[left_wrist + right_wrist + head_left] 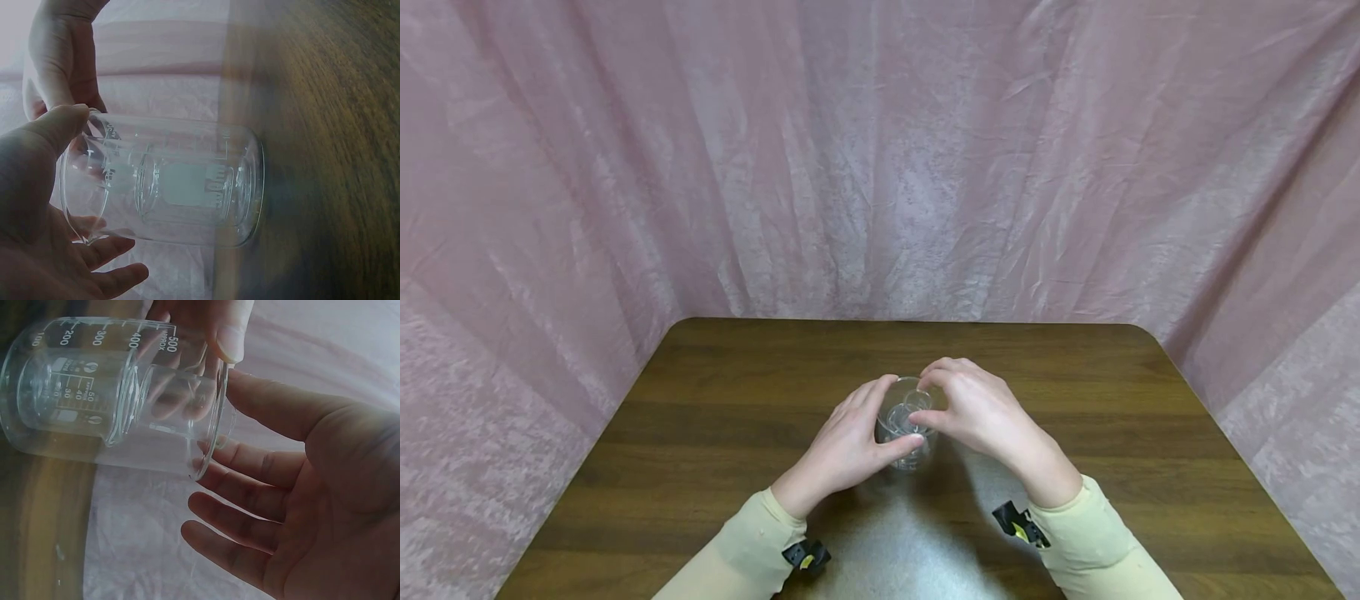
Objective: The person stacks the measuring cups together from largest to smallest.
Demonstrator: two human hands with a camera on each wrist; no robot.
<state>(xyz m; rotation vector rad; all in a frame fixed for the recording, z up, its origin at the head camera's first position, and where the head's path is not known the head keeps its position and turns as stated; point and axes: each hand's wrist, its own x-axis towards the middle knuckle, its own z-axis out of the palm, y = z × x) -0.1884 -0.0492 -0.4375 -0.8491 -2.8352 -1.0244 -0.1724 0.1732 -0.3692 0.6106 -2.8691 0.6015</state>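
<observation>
A large clear glass beaker [94,455] with white graduations up to 500 stands upright on the table. Inside it, near the bottom, sits a smaller graduated beaker [78,394]. A third, still smaller glass beaker [175,403] is partly within the large beaker's mouth, above the middle one. My left hand [846,442] grips the large beaker around its rim, thumb at the near side and fingers on the far left side. From the right, my right hand [981,408] pinches the smallest beaker by its rim between thumb and index finger; its other fingers stay outside the large beaker.
The brown wooden table [737,367] has rounded far corners. Pink curtains [880,167] hang behind it and at both sides. Black wrist cameras [1021,525] are worn at the pale yellow sleeves [1090,542].
</observation>
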